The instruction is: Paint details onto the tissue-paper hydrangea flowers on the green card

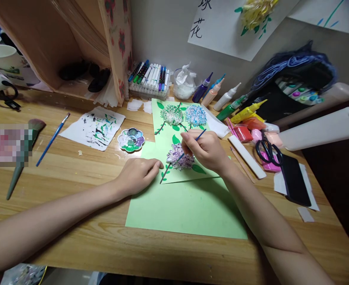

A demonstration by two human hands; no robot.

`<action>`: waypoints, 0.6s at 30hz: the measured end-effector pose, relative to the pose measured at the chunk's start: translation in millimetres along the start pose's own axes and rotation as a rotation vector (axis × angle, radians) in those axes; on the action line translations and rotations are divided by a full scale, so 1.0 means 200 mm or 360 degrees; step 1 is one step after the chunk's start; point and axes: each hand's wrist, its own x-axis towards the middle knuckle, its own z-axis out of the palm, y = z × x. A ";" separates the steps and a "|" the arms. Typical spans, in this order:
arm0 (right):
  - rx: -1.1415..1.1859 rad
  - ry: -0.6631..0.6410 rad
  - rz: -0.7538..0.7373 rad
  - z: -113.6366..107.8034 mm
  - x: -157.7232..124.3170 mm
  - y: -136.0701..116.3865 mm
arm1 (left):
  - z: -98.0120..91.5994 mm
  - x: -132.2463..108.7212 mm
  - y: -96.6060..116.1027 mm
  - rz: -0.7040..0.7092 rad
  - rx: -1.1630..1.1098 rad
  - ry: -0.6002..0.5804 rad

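Note:
In my right hand is a thin blue paintbrush, pinched between closed fingers, its tip down by the purple flower on a light green painted sheet. Part of that flower is hidden behind the hand. My left hand rests with curled fingers at the sheet's left edge, holding nothing that I can see. Above the purple flower are a green-white flower and a blue-white flower, with painted stems and leaves. Underneath lies a larger plain green sheet.
A flower-shaped paint palette, a paint-stained paper and another blue brush lie left. Behind stand markers, a plastic cup and paint bottles. Black scissors and a black phone lie right.

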 end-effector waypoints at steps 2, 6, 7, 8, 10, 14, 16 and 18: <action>-0.0033 -0.0009 -0.0047 0.00 0.00 -0.01 | 0.00 0.00 0.00 -0.0002 -0.0001 -0.0005; -0.0098 -0.0039 -0.0122 0.00 0.00 -0.02 | 0.00 0.00 0.00 -0.0008 0.0004 -0.0006; -0.0112 -0.0047 -0.0125 0.00 0.00 -0.02 | 0.00 0.00 0.00 -0.0011 0.0002 -0.0011; -0.0124 -0.0054 -0.0127 0.00 0.00 -0.03 | 0.00 0.00 0.00 -0.0014 0.0000 -0.0015; -0.0138 -0.0058 -0.0138 0.00 0.00 -0.03 | 0.00 0.00 0.00 -0.0016 -0.0004 -0.0021; -0.0097 -0.0011 -0.0199 -0.01 0.00 -0.04 | -0.01 0.00 0.00 -0.0013 -0.0006 -0.0013; -0.0049 0.0059 -0.0216 -0.03 0.00 -0.05 | -0.01 0.00 0.00 -0.0012 -0.0004 -0.0009; 0.0016 0.0145 -0.0226 -0.05 -0.01 -0.05 | -0.01 0.00 0.01 -0.0013 0.0000 -0.0009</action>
